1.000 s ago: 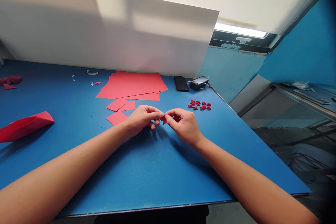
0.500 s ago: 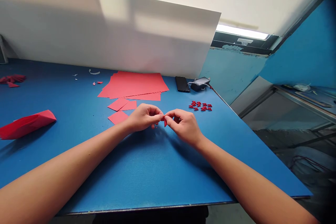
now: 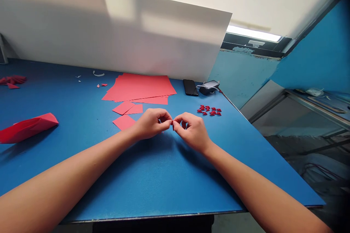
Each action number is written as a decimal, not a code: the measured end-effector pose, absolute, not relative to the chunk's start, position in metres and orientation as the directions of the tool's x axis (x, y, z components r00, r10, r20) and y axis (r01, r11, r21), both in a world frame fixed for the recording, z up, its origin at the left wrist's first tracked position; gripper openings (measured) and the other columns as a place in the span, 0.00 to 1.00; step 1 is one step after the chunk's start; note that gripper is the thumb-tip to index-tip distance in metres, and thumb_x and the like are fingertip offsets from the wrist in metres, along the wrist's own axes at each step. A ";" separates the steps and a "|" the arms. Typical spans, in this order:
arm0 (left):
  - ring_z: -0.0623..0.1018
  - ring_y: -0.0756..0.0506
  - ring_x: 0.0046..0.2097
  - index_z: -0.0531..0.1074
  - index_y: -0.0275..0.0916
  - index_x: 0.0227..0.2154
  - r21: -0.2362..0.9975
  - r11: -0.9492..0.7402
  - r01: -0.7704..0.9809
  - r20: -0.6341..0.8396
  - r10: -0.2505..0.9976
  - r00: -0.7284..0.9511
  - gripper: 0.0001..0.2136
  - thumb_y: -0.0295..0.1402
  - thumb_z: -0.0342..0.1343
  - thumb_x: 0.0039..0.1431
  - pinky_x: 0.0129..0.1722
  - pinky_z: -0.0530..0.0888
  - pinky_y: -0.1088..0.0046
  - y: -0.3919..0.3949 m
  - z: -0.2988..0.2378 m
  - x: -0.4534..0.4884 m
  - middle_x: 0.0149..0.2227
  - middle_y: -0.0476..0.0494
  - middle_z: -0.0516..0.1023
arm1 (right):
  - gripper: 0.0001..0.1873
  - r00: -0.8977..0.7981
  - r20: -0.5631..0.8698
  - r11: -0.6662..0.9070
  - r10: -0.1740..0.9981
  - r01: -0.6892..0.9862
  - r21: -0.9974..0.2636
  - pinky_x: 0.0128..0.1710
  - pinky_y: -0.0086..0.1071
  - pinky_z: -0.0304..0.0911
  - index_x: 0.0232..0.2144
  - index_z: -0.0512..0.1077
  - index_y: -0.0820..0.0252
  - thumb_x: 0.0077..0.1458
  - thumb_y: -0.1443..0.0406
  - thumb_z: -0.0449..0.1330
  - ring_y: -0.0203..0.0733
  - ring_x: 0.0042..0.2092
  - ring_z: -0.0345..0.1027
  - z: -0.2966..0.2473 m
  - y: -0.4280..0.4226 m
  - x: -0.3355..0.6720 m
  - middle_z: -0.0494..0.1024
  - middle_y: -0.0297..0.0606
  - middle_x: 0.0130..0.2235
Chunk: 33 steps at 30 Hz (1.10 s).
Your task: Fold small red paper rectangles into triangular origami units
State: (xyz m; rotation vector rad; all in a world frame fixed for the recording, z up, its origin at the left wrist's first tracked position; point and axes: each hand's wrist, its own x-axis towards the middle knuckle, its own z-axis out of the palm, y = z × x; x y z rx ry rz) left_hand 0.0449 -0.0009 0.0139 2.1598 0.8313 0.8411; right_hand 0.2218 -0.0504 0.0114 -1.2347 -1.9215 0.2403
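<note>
Left hand (image 3: 151, 123), right hand (image 3: 193, 133) closer, pinching tiny red paper (image 3: 172, 125)

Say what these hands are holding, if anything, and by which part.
A small red paper piece is pinched between the fingertips of the left hand and the right hand. The fingers hide most of it, so which part of it is gripped cannot be told.

A blue table (image 3: 169, 182) carries red paper sheets (image 3: 139, 89), a black phone (image 3: 190, 87), folded red triangles (image 3: 209, 111).

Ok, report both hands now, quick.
Left hand: closed, pinching a small red paper piece.
Right hand: closed, pinching the same piece.
</note>
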 end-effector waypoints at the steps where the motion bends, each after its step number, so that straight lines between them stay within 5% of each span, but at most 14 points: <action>1: 0.71 0.54 0.22 0.73 0.36 0.26 0.728 -0.605 0.323 0.353 0.734 0.580 0.05 0.29 0.54 0.54 0.21 0.66 0.81 -0.001 0.014 0.045 0.21 0.52 0.73 | 0.04 -0.176 0.544 0.505 0.820 0.671 -0.544 0.30 0.29 0.57 0.27 0.73 0.60 0.52 0.69 0.59 0.35 0.28 0.63 0.011 -0.051 0.222 0.76 0.33 0.29; 13: 0.71 0.52 0.26 0.74 0.37 0.27 0.433 -0.800 0.415 0.609 0.599 0.520 0.04 0.28 0.56 0.55 0.26 0.67 0.77 -0.008 0.006 0.050 0.26 0.49 0.75 | 0.04 -0.166 0.596 0.522 0.785 0.695 -0.494 0.28 0.30 0.56 0.26 0.70 0.60 0.51 0.70 0.58 0.34 0.26 0.59 0.012 -0.053 0.221 0.73 0.33 0.28; 33: 0.74 0.50 0.31 0.75 0.37 0.27 0.713 -0.642 0.281 0.571 0.765 0.297 0.04 0.29 0.56 0.55 0.23 0.69 0.79 -0.028 0.021 0.061 0.30 0.46 0.75 | 0.04 0.057 0.572 0.491 0.818 0.448 -0.747 0.32 0.31 0.67 0.28 0.71 0.59 0.55 0.67 0.58 0.37 0.30 0.69 0.014 -0.063 0.210 0.74 0.36 0.31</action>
